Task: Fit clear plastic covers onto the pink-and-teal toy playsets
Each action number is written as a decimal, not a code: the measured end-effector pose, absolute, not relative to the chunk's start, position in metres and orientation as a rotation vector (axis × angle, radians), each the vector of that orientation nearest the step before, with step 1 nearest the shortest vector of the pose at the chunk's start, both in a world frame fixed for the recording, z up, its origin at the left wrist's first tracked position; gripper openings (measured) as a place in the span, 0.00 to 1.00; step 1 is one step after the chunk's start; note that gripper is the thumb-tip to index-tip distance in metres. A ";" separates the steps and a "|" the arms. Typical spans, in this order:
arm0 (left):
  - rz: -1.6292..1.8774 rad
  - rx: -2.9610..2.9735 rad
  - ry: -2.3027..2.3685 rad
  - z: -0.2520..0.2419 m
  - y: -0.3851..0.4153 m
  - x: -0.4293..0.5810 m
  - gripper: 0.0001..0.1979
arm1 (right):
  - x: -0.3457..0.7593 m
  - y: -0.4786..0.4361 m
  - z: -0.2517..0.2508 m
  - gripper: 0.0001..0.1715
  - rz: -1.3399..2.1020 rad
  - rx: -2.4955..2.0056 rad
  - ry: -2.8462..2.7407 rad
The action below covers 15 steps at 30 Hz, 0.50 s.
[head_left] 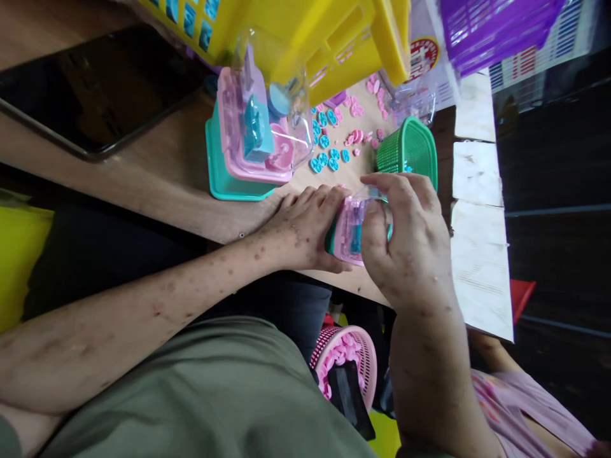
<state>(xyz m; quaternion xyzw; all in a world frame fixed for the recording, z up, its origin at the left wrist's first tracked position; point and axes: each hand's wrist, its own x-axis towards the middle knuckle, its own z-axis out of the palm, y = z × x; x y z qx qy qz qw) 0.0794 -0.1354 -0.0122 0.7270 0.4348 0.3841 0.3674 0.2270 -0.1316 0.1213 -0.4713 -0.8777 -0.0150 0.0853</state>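
My left hand (310, 226) is closed around the base of a small toy set (349, 235), pink and green with a clear plastic cover. My right hand (408, 232) grips the clear cover from the other side, thumb and fingers around it, hiding much of it. A bit of teal shows through the plastic. Left of my hands, a similar toy set (255, 137) stands on the table with a teal base, a pink tray and a clear dome over teal and pink pieces.
Several small teal pieces (323, 159) and pink pieces (356, 137) lie behind my hands. A green basket (420, 143), yellow crate (329, 38) and purple basket (496, 32) stand beyond. A phone (95, 89) lies left. Below is a pink basket (370, 362); another person's sleeve (529, 407) shows right.
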 end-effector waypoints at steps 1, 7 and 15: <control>0.984 1.870 1.115 -0.012 -0.135 0.080 0.57 | 0.226 -0.133 0.120 0.22 -0.048 -1.416 -2.610; 0.970 1.874 1.117 -0.010 -0.135 0.077 0.56 | 0.230 -0.138 0.114 0.22 -0.068 -1.448 -2.557; 0.998 1.936 1.085 -0.015 -0.138 0.083 0.63 | 0.265 -0.139 0.085 0.26 0.303 -1.435 -2.205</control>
